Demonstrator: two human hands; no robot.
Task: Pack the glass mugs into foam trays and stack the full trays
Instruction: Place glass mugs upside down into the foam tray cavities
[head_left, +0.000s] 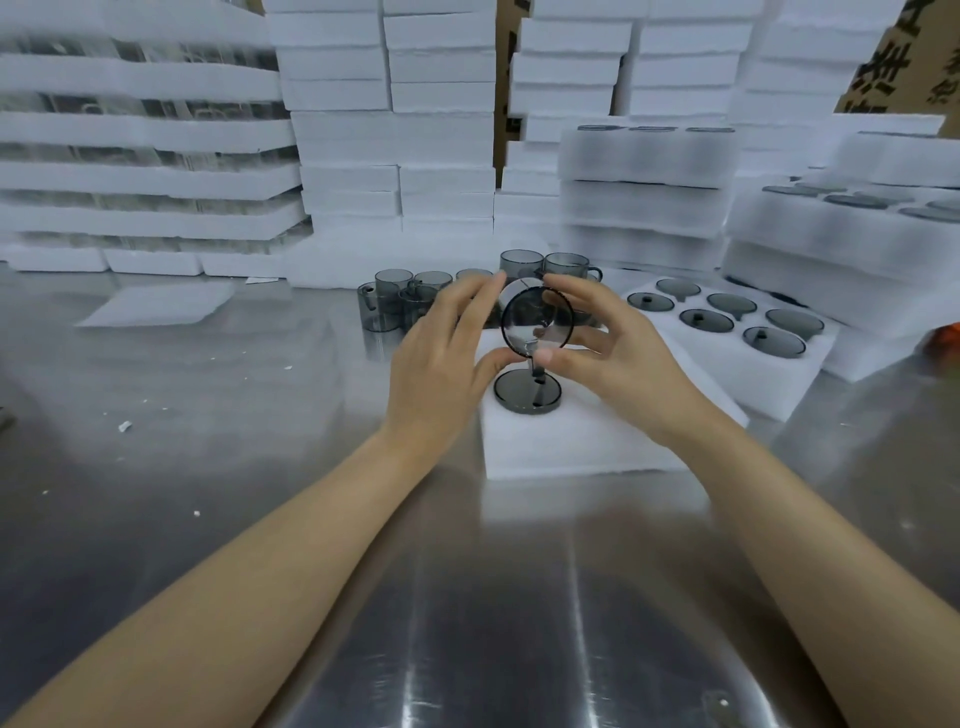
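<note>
Now, head view only. Both hands hold the mug (537, 322) tipped above the tray (571, 447), one round end facing the camera. The left hand (441, 364) pinches its left rim between thumb and fingers. The right hand (618, 353) curls round its right side, thumb underneath. A seated mug (527, 392) sits in the tray's left part, just below the held one.

The full tray (779, 389), six mugs in it, lies against or just beside the tray's right edge; I cannot tell which. Loose mugs (400, 304) stand near, behind-left of the tray. Foam stacks (395, 130) wall the space behind the tray. The table (208, 441) shows steel surface left of and in front of the tray, with a few foam crumbs. A foam sheet (156, 306) lies well left of the tray.
</note>
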